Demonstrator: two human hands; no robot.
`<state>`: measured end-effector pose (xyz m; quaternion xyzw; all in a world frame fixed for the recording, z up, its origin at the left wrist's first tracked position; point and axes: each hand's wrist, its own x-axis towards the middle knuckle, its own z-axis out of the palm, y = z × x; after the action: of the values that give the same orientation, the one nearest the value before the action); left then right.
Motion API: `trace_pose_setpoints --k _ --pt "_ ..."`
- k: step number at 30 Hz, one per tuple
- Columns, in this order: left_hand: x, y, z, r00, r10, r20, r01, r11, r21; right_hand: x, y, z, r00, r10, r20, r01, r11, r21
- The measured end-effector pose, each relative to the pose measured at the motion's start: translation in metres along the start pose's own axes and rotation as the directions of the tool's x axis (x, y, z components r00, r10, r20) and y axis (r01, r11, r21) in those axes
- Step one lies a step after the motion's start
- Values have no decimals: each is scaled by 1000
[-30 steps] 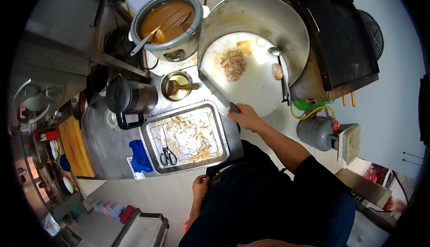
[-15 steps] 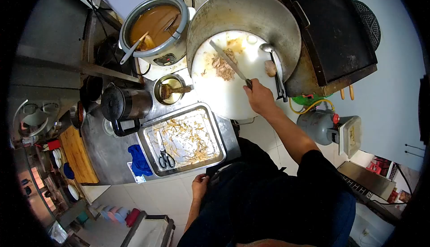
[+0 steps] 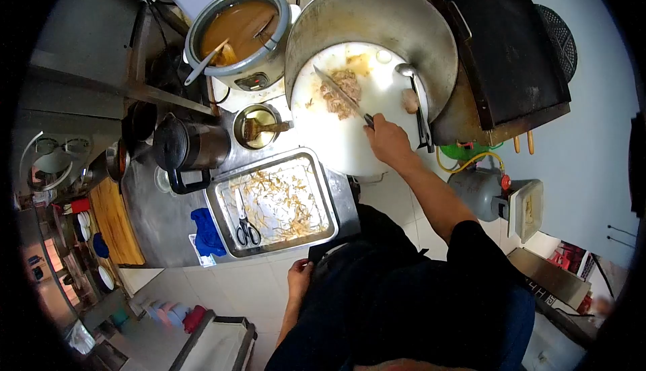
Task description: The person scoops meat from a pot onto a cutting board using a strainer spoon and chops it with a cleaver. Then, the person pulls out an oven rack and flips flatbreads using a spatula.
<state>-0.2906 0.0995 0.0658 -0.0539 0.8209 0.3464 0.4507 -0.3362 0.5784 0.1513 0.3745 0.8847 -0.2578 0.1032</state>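
My right hand (image 3: 390, 142) is closed around the handle of a knife (image 3: 330, 80). Its blade lies across a pile of chopped meat (image 3: 335, 106) on a round white cutting board (image 3: 319, 149). Beside the pile, at the board's right, sits a small lump of meat (image 3: 409, 101). A metal spoon (image 3: 406, 70) and a dark-handled utensil (image 3: 423, 128) rest along that edge. Down by my waist, my left hand (image 3: 299, 280) has curled fingers against dark cloth; whatever they may grip is hidden.
A tray (image 3: 331, 226) with shreds and scissors (image 3: 247, 232) lies left of my body. Behind it stand a bowl with a brush (image 3: 259, 128), a dark jug (image 3: 192, 145) and a cooker of brown liquid (image 3: 232, 31). A tall metal wall (image 3: 377, 14) curves around the board; a gas cylinder (image 3: 474, 192) stands right.
The knife in my right hand has shifted slightly over the chopped meat, its tip a little lower. My left hand stays at my waist. The view has moved slightly.
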Motion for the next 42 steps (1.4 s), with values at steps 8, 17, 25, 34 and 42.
trace_pose_setpoints --k 8,17,25,34,42 --pt "-2 7 3 999 -44 15 45 996 -79 2 -2 7 997 -56 -61 57 998 8" --pt "5 -19 3 999 3 43 1 994 -105 -6 0 7 987 -78 -142 88 994 64" --pt "3 -18 3 999 1 50 4 996 -93 13 14 5 989 -25 -145 34 998 61" --pt "-4 2 4 999 -25 46 29 995 -92 35 26 -6 982 -18 -187 37 995 97" --pt "-6 -5 3 999 27 35 -24 997 -69 45 25 -5 993 20 -118 -9 996 92"
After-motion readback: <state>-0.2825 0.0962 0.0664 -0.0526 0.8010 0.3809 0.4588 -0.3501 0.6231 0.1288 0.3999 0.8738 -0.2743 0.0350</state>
